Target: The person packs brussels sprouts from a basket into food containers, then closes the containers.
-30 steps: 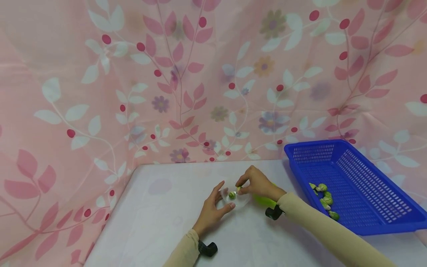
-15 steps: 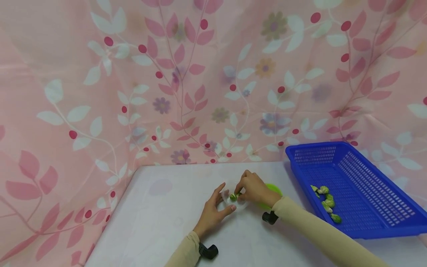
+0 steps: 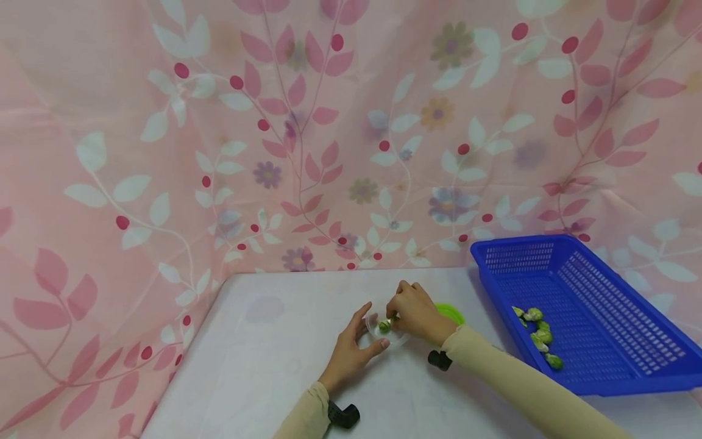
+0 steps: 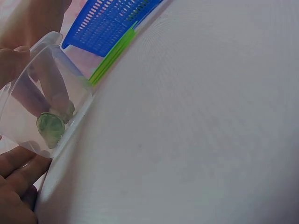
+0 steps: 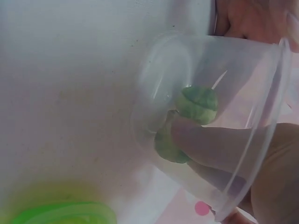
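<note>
In the head view a small clear plastic tub (image 3: 396, 339) stands on the white table, with a Brussels sprout (image 3: 384, 327) inside. My left hand (image 3: 350, 352) holds the tub from the left, thumb on the near side and fingers on the far side. My right hand (image 3: 418, 314) reaches in from above. Through the tub wall, the right wrist view shows its fingertips pinching a second Brussels sprout (image 5: 168, 145) low down, beside the first. The left wrist view shows my left fingers (image 4: 23, 175) at the tub's base.
A bright green round lid (image 3: 451, 313) lies on the table right of the tub, partly behind my right hand. Farther right, a blue perforated basket (image 3: 592, 305) has several Brussels sprouts (image 3: 543, 334) along its left side. A pink floral curtain hangs behind the table.
My right hand has moved down and slightly left, bringing its sprout from the rim into the tub. More of the green lid shows. My left hand has stayed at the tub.
</note>
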A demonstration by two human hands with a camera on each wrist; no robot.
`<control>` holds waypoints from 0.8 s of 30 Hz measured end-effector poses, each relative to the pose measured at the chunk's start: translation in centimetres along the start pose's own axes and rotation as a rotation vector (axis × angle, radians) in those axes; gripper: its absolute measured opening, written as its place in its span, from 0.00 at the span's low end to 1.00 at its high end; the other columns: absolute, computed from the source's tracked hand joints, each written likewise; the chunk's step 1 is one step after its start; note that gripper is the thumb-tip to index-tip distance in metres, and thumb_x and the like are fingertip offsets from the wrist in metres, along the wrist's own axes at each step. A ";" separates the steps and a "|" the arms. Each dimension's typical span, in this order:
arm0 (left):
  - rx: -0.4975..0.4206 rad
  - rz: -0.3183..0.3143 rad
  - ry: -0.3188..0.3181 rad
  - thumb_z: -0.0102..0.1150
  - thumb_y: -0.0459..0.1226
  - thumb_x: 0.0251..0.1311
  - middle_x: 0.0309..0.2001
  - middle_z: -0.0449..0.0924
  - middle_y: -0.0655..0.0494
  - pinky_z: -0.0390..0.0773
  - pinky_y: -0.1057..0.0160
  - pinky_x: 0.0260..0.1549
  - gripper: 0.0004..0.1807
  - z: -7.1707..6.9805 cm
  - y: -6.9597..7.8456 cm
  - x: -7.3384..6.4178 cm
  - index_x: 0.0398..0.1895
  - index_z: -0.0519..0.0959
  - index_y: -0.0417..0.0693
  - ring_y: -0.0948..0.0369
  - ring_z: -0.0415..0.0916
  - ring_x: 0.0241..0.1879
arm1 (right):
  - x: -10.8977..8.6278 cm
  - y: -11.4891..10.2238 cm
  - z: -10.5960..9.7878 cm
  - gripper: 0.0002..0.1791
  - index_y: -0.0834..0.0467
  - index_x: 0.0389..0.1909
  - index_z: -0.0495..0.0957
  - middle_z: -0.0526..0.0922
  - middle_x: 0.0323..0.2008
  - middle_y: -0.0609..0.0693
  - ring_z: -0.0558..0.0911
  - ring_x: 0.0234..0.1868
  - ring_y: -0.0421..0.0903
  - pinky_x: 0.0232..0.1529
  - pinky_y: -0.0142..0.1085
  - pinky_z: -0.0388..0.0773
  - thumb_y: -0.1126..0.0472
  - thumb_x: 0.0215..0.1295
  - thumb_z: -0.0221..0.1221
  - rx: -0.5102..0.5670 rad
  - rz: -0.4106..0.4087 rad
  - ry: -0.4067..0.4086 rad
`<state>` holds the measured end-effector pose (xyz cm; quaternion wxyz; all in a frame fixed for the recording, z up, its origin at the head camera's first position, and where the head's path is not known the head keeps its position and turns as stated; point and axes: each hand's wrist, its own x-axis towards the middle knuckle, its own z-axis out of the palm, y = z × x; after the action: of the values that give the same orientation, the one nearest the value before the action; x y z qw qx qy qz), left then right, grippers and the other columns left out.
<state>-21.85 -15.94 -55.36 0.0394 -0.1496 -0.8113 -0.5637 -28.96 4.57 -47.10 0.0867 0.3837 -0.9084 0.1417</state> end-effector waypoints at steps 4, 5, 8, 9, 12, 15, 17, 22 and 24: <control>-0.013 0.001 -0.004 0.72 0.46 0.68 0.74 0.74 0.44 0.69 0.42 0.74 0.47 0.1 0.1 -0.1 0.85 0.57 0.64 0.48 0.73 0.74 | -0.1 0.1 0.3 0.06 0.51 0.30 0.94 0.91 0.31 0.41 0.75 0.41 0.46 0.45 0.42 0.70 0.64 0.52 0.80 0.009 0.001 0.006; -0.014 -0.001 -0.005 0.73 0.46 0.68 0.74 0.74 0.44 0.69 0.42 0.74 0.47 0.1 0.2 -0.1 0.85 0.56 0.65 0.48 0.73 0.74 | -0.1 0.1 0.3 0.06 0.51 0.30 0.94 0.91 0.31 0.42 0.75 0.41 0.46 0.45 0.42 0.70 0.64 0.53 0.80 0.016 0.003 0.008; -0.016 -0.008 -0.004 0.73 0.47 0.67 0.75 0.74 0.46 0.69 0.44 0.74 0.47 0.0 0.3 -0.1 0.85 0.56 0.68 0.51 0.73 0.74 | -0.1 0.3 0.5 0.06 0.50 0.31 0.94 0.89 0.31 0.42 0.74 0.41 0.45 0.45 0.42 0.71 0.63 0.54 0.80 0.034 0.005 0.014; -0.014 -0.013 -0.003 0.73 0.47 0.67 0.75 0.74 0.47 0.69 0.44 0.75 0.48 0.0 0.3 -0.1 0.84 0.56 0.69 0.52 0.73 0.74 | -0.1 0.4 0.6 0.06 0.50 0.32 0.94 0.89 0.31 0.43 0.74 0.41 0.45 0.45 0.42 0.71 0.62 0.54 0.80 0.040 0.003 0.013; -0.001 -0.015 -0.002 0.73 0.48 0.67 0.75 0.74 0.48 0.69 0.46 0.74 0.48 0.0 0.3 -0.1 0.85 0.57 0.68 0.53 0.73 0.74 | -0.1 0.8 0.7 0.06 0.50 0.34 0.94 0.88 0.32 0.43 0.74 0.41 0.44 0.43 0.40 0.70 0.61 0.56 0.79 0.066 -0.004 0.003; 0.003 -0.013 -0.003 0.73 0.49 0.67 0.75 0.74 0.47 0.69 0.46 0.74 0.48 0.0 0.2 0.0 0.85 0.57 0.65 0.53 0.73 0.75 | -0.1 1.0 0.8 0.06 0.50 0.36 0.94 0.88 0.34 0.43 0.74 0.43 0.44 0.43 0.39 0.69 0.61 0.59 0.78 0.100 0.002 -0.024; 0.003 -0.011 -0.003 0.73 0.49 0.67 0.75 0.73 0.47 0.70 0.46 0.74 0.48 0.1 0.2 0.0 0.85 0.57 0.65 0.52 0.73 0.75 | -0.1 1.1 0.8 0.06 0.50 0.37 0.94 0.88 0.35 0.43 0.74 0.44 0.44 0.44 0.39 0.69 0.61 0.59 0.77 0.125 0.011 -0.043; -0.004 -0.008 -0.001 0.73 0.49 0.67 0.75 0.74 0.46 0.70 0.47 0.74 0.48 0.0 0.3 -0.1 0.85 0.57 0.64 0.52 0.73 0.74 | 0.0 1.1 0.5 0.07 0.52 0.39 0.94 0.90 0.38 0.44 0.76 0.48 0.46 0.48 0.45 0.73 0.64 0.60 0.77 0.182 0.001 -0.071; -0.004 -0.007 -0.001 0.73 0.49 0.67 0.74 0.75 0.46 0.69 0.48 0.74 0.48 0.0 0.3 -0.1 0.85 0.57 0.62 0.52 0.73 0.74 | 0.0 1.2 0.2 0.08 0.53 0.40 0.94 0.90 0.38 0.45 0.77 0.49 0.48 0.50 0.48 0.75 0.65 0.59 0.77 0.201 -0.012 -0.073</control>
<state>-21.69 -15.88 -55.15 0.0366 -0.1469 -0.8108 -0.5654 -29.80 5.32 -47.48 0.0153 0.4006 -0.8899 0.2176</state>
